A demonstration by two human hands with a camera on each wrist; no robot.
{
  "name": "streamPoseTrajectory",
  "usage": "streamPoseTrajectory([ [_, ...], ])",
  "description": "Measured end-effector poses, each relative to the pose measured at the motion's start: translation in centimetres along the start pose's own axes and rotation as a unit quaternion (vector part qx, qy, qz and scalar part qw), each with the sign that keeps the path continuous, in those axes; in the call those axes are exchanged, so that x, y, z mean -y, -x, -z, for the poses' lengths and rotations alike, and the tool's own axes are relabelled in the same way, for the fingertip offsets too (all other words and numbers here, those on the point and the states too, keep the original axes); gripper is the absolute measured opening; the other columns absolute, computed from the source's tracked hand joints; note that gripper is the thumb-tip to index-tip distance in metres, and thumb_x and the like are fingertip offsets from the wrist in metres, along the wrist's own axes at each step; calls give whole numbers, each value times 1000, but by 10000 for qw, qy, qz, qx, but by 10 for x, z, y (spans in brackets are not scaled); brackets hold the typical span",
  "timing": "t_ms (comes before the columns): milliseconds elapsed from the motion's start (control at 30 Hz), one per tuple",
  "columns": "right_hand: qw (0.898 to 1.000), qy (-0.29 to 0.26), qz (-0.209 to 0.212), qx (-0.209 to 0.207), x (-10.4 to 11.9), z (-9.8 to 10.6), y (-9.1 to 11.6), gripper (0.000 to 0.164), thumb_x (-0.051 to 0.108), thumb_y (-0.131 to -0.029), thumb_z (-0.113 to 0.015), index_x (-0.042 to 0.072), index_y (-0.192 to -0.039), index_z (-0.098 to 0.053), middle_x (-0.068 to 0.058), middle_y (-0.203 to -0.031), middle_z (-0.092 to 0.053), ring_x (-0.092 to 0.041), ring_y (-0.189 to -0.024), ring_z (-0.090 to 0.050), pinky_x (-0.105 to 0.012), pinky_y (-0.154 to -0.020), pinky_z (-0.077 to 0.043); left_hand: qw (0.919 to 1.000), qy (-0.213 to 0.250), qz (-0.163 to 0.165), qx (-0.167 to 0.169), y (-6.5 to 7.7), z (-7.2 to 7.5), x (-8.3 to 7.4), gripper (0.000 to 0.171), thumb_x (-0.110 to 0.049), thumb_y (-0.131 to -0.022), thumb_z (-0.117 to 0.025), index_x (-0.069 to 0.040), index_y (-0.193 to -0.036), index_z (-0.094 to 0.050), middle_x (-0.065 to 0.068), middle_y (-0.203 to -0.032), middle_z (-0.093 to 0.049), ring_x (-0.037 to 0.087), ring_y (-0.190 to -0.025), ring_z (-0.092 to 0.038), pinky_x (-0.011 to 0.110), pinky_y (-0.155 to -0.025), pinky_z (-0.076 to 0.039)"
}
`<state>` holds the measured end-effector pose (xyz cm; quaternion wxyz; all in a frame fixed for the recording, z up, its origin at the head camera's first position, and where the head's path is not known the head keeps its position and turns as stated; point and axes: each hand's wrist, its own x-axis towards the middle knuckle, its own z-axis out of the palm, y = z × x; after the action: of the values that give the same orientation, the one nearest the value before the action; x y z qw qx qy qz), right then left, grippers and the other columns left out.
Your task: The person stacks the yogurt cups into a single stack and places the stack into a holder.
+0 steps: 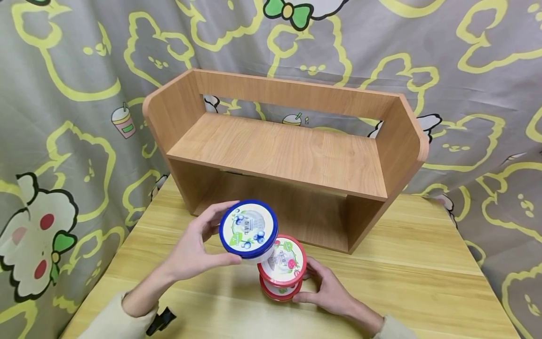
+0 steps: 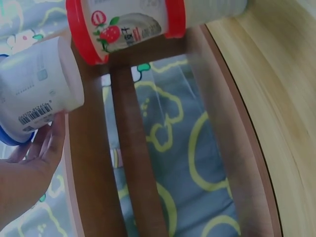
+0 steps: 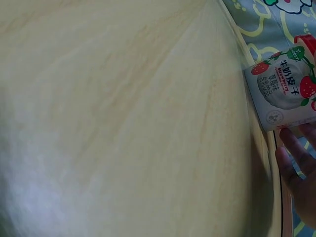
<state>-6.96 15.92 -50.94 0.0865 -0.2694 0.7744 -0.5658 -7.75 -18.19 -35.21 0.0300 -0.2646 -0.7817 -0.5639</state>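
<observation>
In the head view my left hand [image 1: 192, 252] grips a blue-lidded tub [image 1: 249, 229], its thumb and fingers spread around the sides. The tub is held in the air, with blueberries printed on its lid. In the left wrist view a barcode shows on this tub [image 2: 37, 89]. Beside it, two red-lidded strawberry tubs stand stacked, the upper tub [image 1: 282, 261] on the lower tub [image 1: 281, 291]. My right hand [image 1: 328, 287] holds the lower strawberry tub at its right side. In the right wrist view that tub [image 3: 284, 89] meets the tabletop, with fingers [image 3: 296, 153] against it.
Behind the tubs stands a two-level wooden shelf [image 1: 275, 148] with raised sides and a back rail. The light wooden table [image 1: 415, 268] extends to both sides. A patterned grey curtain [image 1: 478, 101] hangs behind. A black strap [image 1: 162, 321] is at the left wrist.
</observation>
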Motion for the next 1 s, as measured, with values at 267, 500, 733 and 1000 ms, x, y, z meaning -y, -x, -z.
streamPoseTrajectory([
  [267,10000,-44,46,11,-5,-1,2,75,21,-85,-90,22,-150,-53,-3,-139,-69,-8,-116,-67,-23,-101,-58,9996,140,-115,204,-5,-13,-3,91,-15,-76,-95,-21,-154,-49,6,-142,-64,13,-122,-64,28,-99,-60],
  [500,9999,-127,68,43,-6,-1,2,73,18,-86,-88,22,-150,-53,-3,-137,-70,-10,-116,-68,-24,-101,-58,9990,198,-69,400,-10,-22,-8,92,-23,-78,-96,-24,-155,-47,4,-144,-63,14,-127,-63,31,-103,-59],
  [733,9999,-144,-8,77,-5,0,3,74,18,-88,-87,24,-152,-51,-3,-140,-69,-8,-119,-66,-24,-102,-58,9981,227,77,569,-14,-31,-9,90,-31,-79,-95,-27,-155,-47,2,-145,-62,17,-126,-62,33,-102,-60],
  [1000,9997,-129,-167,91,-4,1,3,73,18,-89,-86,25,-152,-50,-2,-141,-68,-7,-120,-65,-25,-101,-58,9968,201,88,764,-18,-41,-8,91,-25,-76,-96,-26,-154,-49,-1,-146,-63,14,-124,-63,32,-101,-59],
])
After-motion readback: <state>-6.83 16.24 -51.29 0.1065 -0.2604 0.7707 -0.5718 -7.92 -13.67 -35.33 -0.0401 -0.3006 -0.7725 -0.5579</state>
